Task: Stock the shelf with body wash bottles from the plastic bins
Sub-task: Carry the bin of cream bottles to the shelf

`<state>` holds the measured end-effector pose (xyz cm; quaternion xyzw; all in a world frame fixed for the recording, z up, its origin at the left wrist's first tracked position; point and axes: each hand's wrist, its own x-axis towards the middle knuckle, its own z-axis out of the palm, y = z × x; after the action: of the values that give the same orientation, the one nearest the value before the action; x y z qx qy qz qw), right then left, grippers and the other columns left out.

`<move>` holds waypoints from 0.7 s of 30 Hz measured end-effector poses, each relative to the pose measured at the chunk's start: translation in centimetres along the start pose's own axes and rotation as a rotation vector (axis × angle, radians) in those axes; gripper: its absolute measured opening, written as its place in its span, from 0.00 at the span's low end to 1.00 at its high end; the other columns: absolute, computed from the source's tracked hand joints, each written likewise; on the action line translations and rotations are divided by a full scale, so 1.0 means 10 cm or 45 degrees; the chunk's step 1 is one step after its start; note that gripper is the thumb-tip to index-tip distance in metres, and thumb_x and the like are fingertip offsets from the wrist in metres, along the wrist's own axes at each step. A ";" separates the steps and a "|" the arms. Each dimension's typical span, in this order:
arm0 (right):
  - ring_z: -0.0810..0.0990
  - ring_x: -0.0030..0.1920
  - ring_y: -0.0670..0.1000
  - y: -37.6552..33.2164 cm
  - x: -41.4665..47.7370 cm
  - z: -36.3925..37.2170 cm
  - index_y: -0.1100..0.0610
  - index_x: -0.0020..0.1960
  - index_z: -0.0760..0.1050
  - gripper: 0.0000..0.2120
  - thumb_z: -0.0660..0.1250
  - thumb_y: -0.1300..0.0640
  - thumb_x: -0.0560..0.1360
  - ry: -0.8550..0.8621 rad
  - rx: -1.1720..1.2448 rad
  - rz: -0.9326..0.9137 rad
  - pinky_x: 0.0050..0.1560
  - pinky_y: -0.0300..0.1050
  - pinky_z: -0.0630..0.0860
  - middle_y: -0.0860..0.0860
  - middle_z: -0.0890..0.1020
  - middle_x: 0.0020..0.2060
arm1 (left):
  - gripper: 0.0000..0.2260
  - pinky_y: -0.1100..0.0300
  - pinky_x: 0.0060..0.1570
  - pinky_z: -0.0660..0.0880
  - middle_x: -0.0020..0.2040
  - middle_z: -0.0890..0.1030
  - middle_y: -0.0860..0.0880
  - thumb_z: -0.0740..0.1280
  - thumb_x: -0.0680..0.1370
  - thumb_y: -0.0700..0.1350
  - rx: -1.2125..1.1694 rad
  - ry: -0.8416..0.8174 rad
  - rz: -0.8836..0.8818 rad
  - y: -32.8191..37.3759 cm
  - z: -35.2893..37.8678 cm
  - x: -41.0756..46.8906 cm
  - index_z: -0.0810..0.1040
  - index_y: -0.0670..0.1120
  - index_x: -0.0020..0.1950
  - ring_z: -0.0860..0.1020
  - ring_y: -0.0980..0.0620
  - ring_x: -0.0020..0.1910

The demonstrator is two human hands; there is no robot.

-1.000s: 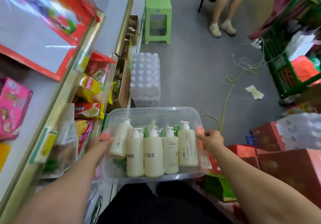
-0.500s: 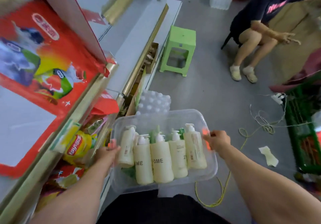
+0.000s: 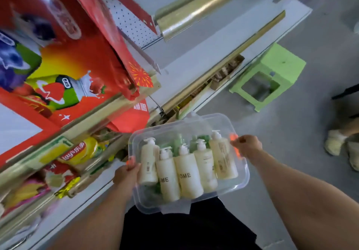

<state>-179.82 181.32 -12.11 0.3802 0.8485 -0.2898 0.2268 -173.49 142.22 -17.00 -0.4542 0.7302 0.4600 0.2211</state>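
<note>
- Blurred by motion across the left half: large red printed cartons [image 3: 64, 65] on the gold-edged metal shelf [image 3: 93, 113], lettering unreadable.
- Partly hidden below the carton level: yellow crisp bag [image 3: 81, 151] among other snack packs, smeared and crossed by the shelf rail.
- Cut off at the right edge: pale shoes of a seated person [image 3: 336, 142], legs cropped by the frame.
- Half concealed under the top layer: green bottles [image 3: 179, 143], seen only through gaps and through the bin wall, number not countable.
- Truncated by overlap: label text, with "OME" legible on two bottles and the rest too small to read.
- Clear rectangular plastic bin [image 3: 196, 122]: carried in the air in front of a black garment [image 3: 184, 228], just beside the shelf, lying askew in view.
- Five cream pump bottles of body wash [image 3: 189, 178]: lying side by side inside the bin, pumps toward its far wall, all between the two hands.
- Left hand [image 3: 126, 174]: gripping the bin's left end at the left orange clip [image 3: 131, 160], fingers past the rim out of sight.
- Right hand [image 3: 247, 146]: curled round the right orange clip [image 3: 234, 143] at the bin's right end, knuckles up, fingertips hidden behind the plastic.
- Light green plastic stool [image 3: 272, 75]: standing on the grey floor beyond the bin, well apart from it.
</note>
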 end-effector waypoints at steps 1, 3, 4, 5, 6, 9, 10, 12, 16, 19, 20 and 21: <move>0.83 0.45 0.57 -0.08 0.15 -0.02 0.58 0.44 0.82 0.12 0.74 0.48 0.73 -0.032 -0.022 -0.035 0.44 0.43 0.73 0.56 0.85 0.37 | 0.11 0.55 0.40 0.76 0.39 0.82 0.46 0.72 0.75 0.53 -0.033 0.046 -0.021 -0.02 0.10 -0.06 0.80 0.46 0.42 0.80 0.45 0.39; 0.83 0.44 0.58 -0.25 0.46 -0.07 0.58 0.44 0.82 0.12 0.73 0.48 0.73 -0.105 -0.086 -0.122 0.43 0.44 0.73 0.57 0.85 0.38 | 0.09 0.57 0.37 0.74 0.40 0.81 0.44 0.71 0.77 0.50 -0.101 0.126 -0.069 -0.06 0.33 -0.14 0.79 0.44 0.45 0.79 0.46 0.37; 0.83 0.44 0.58 -0.34 0.62 -0.08 0.58 0.44 0.81 0.12 0.73 0.49 0.73 -0.140 -0.124 -0.162 0.42 0.44 0.72 0.58 0.85 0.39 | 0.09 0.57 0.35 0.72 0.40 0.80 0.43 0.71 0.77 0.50 -0.126 0.159 -0.108 -0.08 0.43 -0.18 0.79 0.44 0.47 0.78 0.47 0.36; 0.83 0.45 0.58 -0.42 0.77 -0.09 0.58 0.44 0.81 0.12 0.73 0.49 0.73 -0.168 -0.153 -0.197 0.42 0.44 0.72 0.58 0.84 0.39 | 0.09 0.57 0.35 0.72 0.41 0.80 0.42 0.72 0.76 0.49 -0.180 0.196 -0.146 -0.09 0.53 -0.22 0.79 0.43 0.47 0.77 0.47 0.36; 0.83 0.45 0.58 -0.51 0.91 -0.09 0.58 0.44 0.80 0.12 0.73 0.49 0.73 -0.192 -0.186 -0.233 0.43 0.45 0.73 0.58 0.84 0.39 | 0.09 0.57 0.37 0.73 0.41 0.80 0.41 0.72 0.76 0.47 -0.258 0.231 -0.193 -0.11 0.63 -0.23 0.79 0.43 0.48 0.77 0.46 0.37; 0.83 0.45 0.59 -0.71 1.24 -0.06 0.57 0.44 0.81 0.12 0.73 0.48 0.73 -0.229 -0.302 -0.335 0.47 0.47 0.76 0.56 0.83 0.37 | 0.10 0.51 0.39 0.77 0.42 0.82 0.39 0.74 0.74 0.49 -0.363 0.288 -0.242 -0.14 0.85 -0.30 0.80 0.42 0.46 0.81 0.43 0.39; 0.83 0.45 0.59 -0.77 1.33 -0.06 0.57 0.44 0.81 0.12 0.73 0.48 0.73 -0.233 -0.326 -0.370 0.48 0.47 0.77 0.56 0.83 0.36 | 0.12 0.46 0.41 0.79 0.41 0.83 0.40 0.75 0.72 0.51 -0.362 0.307 -0.260 -0.18 0.92 -0.28 0.81 0.43 0.44 0.82 0.41 0.40; 0.82 0.46 0.59 -0.89 1.48 -0.02 0.56 0.44 0.82 0.11 0.73 0.48 0.73 -0.249 -0.367 -0.438 0.52 0.49 0.78 0.55 0.83 0.36 | 0.14 0.41 0.45 0.80 0.37 0.82 0.40 0.74 0.71 0.53 -0.349 0.335 -0.311 -0.24 1.05 -0.26 0.81 0.42 0.42 0.82 0.40 0.39; 0.83 0.48 0.60 -1.08 1.73 0.06 0.56 0.45 0.83 0.11 0.74 0.48 0.73 -0.266 -0.453 -0.569 0.58 0.53 0.77 0.56 0.85 0.39 | 0.15 0.46 0.43 0.81 0.34 0.81 0.40 0.72 0.75 0.52 -0.371 0.393 -0.410 -0.16 1.22 -0.27 0.82 0.38 0.43 0.82 0.39 0.37; 0.83 0.49 0.59 -1.14 1.86 0.10 0.54 0.47 0.83 0.11 0.73 0.47 0.74 -0.264 -0.483 -0.609 0.56 0.49 0.76 0.56 0.85 0.42 | 0.18 0.51 0.38 0.81 0.35 0.82 0.40 0.72 0.74 0.55 -0.364 0.408 -0.424 -0.15 1.32 -0.23 0.83 0.39 0.43 0.83 0.38 0.38; 0.83 0.49 0.59 -1.14 1.90 0.11 0.54 0.48 0.83 0.11 0.73 0.47 0.74 -0.259 -0.482 -0.619 0.55 0.48 0.76 0.56 0.85 0.43 | 0.18 0.51 0.38 0.80 0.36 0.83 0.40 0.72 0.74 0.56 -0.344 0.410 -0.434 -0.15 1.35 -0.20 0.83 0.39 0.44 0.83 0.38 0.38; 0.83 0.48 0.59 -1.14 1.93 0.13 0.55 0.48 0.83 0.11 0.73 0.47 0.74 -0.261 -0.481 -0.624 0.54 0.48 0.75 0.56 0.85 0.43 | 0.19 0.50 0.40 0.80 0.37 0.83 0.40 0.71 0.74 0.56 -0.327 0.411 -0.434 -0.15 1.38 -0.17 0.83 0.39 0.45 0.83 0.38 0.39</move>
<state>-200.18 184.23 -21.12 0.0848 0.9263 -0.2099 0.3012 -172.64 154.80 -23.11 -0.6624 0.6046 0.4268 0.1165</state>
